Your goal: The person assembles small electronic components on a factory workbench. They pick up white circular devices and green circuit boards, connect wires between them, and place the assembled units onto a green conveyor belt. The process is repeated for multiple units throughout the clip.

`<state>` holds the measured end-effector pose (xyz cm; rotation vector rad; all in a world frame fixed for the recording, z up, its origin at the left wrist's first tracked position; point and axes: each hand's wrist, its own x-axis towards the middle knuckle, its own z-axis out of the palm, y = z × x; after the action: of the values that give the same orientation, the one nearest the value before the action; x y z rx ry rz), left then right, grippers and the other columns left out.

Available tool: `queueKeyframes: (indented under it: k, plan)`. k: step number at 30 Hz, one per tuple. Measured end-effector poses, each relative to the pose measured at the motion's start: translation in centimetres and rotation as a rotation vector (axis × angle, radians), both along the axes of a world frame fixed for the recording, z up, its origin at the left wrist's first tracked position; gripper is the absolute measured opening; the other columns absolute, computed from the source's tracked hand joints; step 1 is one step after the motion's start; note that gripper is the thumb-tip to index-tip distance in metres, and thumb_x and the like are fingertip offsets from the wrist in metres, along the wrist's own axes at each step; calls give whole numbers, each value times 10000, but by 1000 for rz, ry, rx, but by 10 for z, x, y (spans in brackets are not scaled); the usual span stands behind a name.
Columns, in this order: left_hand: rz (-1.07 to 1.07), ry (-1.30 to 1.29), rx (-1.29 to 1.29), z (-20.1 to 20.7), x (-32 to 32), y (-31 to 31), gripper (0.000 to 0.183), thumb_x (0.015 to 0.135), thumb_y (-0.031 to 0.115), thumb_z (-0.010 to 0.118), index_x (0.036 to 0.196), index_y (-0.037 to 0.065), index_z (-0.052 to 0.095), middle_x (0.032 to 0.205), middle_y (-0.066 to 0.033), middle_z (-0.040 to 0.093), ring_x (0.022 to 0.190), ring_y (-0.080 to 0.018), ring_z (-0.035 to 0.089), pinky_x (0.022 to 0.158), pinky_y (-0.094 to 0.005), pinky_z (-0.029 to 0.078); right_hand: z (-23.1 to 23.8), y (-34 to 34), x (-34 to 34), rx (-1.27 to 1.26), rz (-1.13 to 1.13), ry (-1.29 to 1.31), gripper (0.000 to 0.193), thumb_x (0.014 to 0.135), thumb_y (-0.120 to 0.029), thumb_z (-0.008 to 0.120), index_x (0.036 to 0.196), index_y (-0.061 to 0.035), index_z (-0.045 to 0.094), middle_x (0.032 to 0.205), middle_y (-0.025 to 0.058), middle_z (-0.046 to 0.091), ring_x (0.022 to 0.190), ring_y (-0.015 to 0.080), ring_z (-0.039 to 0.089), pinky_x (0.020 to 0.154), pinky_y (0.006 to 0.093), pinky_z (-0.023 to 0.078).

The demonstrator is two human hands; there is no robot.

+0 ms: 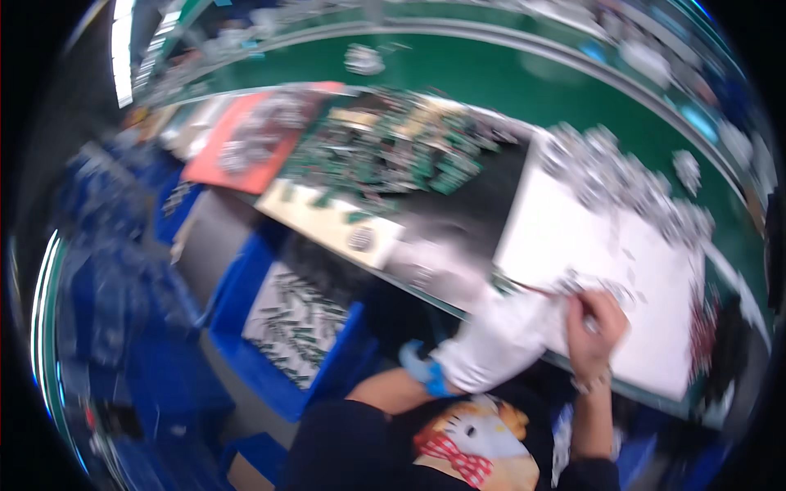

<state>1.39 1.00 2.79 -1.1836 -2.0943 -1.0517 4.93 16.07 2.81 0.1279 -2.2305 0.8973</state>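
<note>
Small green piece (506, 283), right of the frame's middle, is by the gloved left hand (520, 323); the curled right hand (598, 326) is close. Can't tell what either grips. Maybe fiddly handwork; next needs steady fingers.

Motion blur throughout, bright strip light (122, 53) upper left, fisheye-bent edges, black corners
</note>
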Motion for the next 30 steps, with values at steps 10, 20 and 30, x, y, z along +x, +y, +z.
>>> queueKeyframes:
  k: [10, 20, 30]
  plan:
    - [173, -460, 110, 17, 3, 12, 67, 823, 89, 613, 860, 39, 637, 554, -65, 568, 465, -165, 541, 460, -273, 412, 7, 8, 7, -108, 29, -57, 98, 711, 45, 628, 794, 9, 589, 644, 57, 541, 454, 127, 478, 400, 238, 354]
    - [206, -325, -26, 24, 8, 1, 86, 797, 80, 635, 873, 47, 658, 611, -104, 576, 519, -243, 551, 489, -310, 421, 16, 7, 10, -130, 125, -256, 44, 721, 35, 621, 753, 16, 598, 642, 77, 564, 465, 134, 490, 429, 240, 368]
    - [180, -374, 12, 29, 8, 1, 90, 801, 68, 625, 885, 49, 652, 630, -103, 590, 544, -243, 573, 496, -310, 430, 11, 14, 14, -564, 223, -418, 31, 745, 18, 631, 754, 29, 604, 664, 47, 585, 532, 56, 508, 464, 214, 390]
